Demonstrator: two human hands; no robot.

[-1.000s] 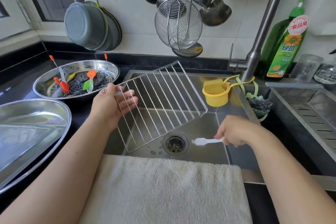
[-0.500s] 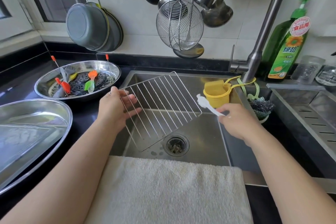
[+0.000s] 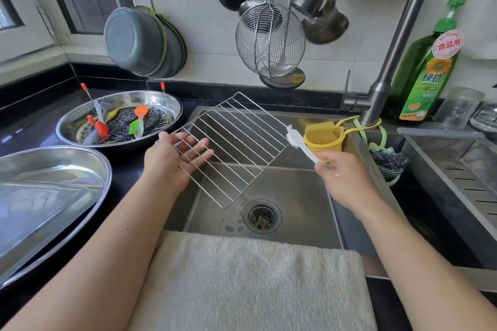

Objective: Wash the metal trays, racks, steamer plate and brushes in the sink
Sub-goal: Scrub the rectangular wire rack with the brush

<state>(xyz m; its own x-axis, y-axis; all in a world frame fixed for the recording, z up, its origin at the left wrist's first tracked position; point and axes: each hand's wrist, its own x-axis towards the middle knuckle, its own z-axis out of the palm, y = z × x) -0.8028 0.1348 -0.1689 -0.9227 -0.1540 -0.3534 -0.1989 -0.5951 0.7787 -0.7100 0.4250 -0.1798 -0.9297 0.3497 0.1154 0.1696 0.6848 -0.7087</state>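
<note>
Head view: black counter (image 3: 129, 169) flanks steel sink (image 3: 301, 196).

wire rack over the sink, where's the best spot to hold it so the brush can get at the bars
Grip the square wire rack at its left corner frame, coming from the left, as the left hand does now, fingers spread flat beneath the bars. It hangs tilted, corner down above the steel sink, so this probably leaves the right edge free for the white brush in the right hand.
</note>
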